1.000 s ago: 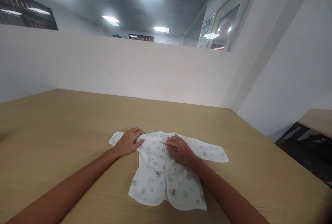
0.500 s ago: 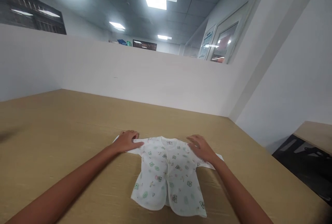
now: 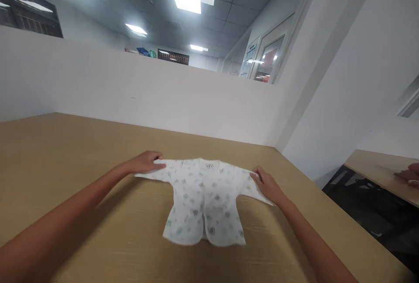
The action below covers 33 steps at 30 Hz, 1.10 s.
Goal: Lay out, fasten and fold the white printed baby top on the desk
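A small white baby shirt with a green and grey animal print is stretched out by its sleeves, open edges meeting down the front. My left hand pinches the sleeve on the left between thumb and fingers. On the other side my right hand is closed on the right sleeve. A label shows inside the neckline. The body of the shirt hangs slightly blurred, with a shadow beneath it, and seems raised off the table.
The wide tan table ends at a low white partition and a wall on the right. Beyond the table's right edge stands another table, where part of another person's hand shows at the frame's edge.
Both hands have closed on the sleeves and moved away from me, lifting the shirt from where it lay flat. The view has turned a little to the right.
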Each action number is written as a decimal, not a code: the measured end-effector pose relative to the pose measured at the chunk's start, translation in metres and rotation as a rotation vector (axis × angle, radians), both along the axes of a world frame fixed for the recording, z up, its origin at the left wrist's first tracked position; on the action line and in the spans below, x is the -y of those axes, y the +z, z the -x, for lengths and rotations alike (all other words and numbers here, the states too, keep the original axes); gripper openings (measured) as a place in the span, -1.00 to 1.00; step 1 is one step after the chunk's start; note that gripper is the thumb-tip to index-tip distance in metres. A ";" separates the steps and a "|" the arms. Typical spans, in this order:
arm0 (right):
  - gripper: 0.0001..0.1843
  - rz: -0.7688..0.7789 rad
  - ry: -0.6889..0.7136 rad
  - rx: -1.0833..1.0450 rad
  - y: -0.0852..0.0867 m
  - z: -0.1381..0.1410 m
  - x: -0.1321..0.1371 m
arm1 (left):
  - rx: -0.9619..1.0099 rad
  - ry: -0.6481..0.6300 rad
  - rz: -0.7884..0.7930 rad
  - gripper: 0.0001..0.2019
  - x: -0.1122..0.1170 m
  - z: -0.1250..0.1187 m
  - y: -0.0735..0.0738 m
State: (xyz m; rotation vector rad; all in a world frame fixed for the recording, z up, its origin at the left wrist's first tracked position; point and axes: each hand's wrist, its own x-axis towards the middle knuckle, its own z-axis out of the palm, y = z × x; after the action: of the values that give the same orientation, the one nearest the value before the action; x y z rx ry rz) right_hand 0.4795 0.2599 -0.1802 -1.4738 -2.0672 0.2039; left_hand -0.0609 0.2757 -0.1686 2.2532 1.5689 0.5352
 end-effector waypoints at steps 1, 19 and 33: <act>-0.55 -0.047 -0.040 0.000 0.008 0.001 -0.004 | -0.001 0.029 -0.051 -0.56 -0.004 0.000 0.011; -0.75 -0.538 0.527 0.282 0.003 -0.031 0.123 | 0.058 -0.205 0.038 -0.59 0.143 0.063 -0.027; -0.77 -0.234 0.455 -0.008 -0.018 0.084 0.091 | -0.055 -0.159 0.250 -0.67 0.122 0.025 -0.029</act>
State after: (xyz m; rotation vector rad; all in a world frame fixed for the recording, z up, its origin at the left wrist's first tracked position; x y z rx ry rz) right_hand 0.3959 0.1688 -0.1977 -0.8521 -2.3061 0.1373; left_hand -0.0863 0.1538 -0.1973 2.1914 1.3802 0.2221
